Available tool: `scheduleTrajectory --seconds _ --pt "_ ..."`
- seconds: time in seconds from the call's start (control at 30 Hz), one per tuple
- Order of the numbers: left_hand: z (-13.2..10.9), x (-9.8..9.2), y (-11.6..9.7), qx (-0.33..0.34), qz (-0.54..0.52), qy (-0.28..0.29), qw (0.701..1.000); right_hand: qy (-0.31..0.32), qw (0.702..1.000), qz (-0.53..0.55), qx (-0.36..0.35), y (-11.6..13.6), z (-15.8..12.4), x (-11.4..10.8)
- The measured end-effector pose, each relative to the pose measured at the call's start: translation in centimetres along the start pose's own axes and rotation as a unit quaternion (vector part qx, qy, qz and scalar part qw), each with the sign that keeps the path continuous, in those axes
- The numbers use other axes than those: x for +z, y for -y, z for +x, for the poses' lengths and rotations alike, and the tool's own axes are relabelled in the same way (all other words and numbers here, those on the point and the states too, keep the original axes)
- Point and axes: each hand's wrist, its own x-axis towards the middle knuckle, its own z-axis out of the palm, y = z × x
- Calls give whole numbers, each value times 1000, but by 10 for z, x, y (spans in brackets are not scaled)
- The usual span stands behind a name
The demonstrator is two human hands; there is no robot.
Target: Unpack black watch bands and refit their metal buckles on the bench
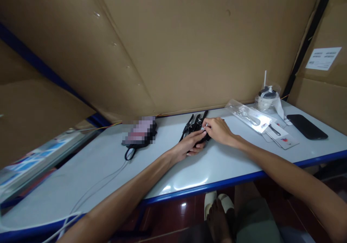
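Note:
Over the middle of the table, my left hand [193,143] is closed around a dark, slim object [207,137], mostly hidden by the fingers. My right hand [218,129] meets it there, thumb and fingers pinched at a small whitish bit [204,128] by the left thumb. What that bit is, I cannot make out. Just behind both hands lies a group of several black-handled utensils [192,123]; their working ends are too small and covered to tell.
Clear plastic and card packs [251,118] lie to the right, beside a black phone-like slab [307,126]. A lidded cup with a straw [267,96] stands at the back right. On the left are a dark pouch-like item [139,131], partly blurred, and a thin cable [103,179]. Cardboard walls [189,47] enclose the table.

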Motion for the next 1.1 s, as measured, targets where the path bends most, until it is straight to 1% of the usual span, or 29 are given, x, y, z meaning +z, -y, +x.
scheduleTrajectory --seconds 0.17,0.23,0.33,0.47,0.53,0.63,0.7,0.77,0.83,1.0,1.1 --pt "1 0 0 -4 9 -12 1000 -1 1000 16 8 0 0 2" --pt "2 -2 1 -3 1 -7 1000 -1 1000 22 2 -1 1 0" --pt "4 -5 3 -1 -19 4 1000 -1 999 33 -38 -7 3 -7" --pt "4 -6 4 -4 -44 12 999 18 992 49 -118 -16 4 -15" --pt "5 -7 4 -4 -48 14 999 22 987 37 -154 -18 3 -15" --pt "6 -9 4 -17 -54 20 998 14 983 -6 -180 -17 1 -13" --pt "7 -11 4 -29 -58 36 997 13 982 -26 -186 -14 -1 -11" --pt "8 -12 4 -33 -58 58 996 12 983 -37 -179 -11 -2 -11" --pt "9 -13 4 -32 -56 69 996 11 988 -38 -150 -7 -3 -10" --pt "7 -11 3 -26 -55 64 996 24 998 -3 -51 -1 -2 -11" --pt "5 -10 2 -26 -50 58 997 16 999 -9 -38 -1 0 -15"
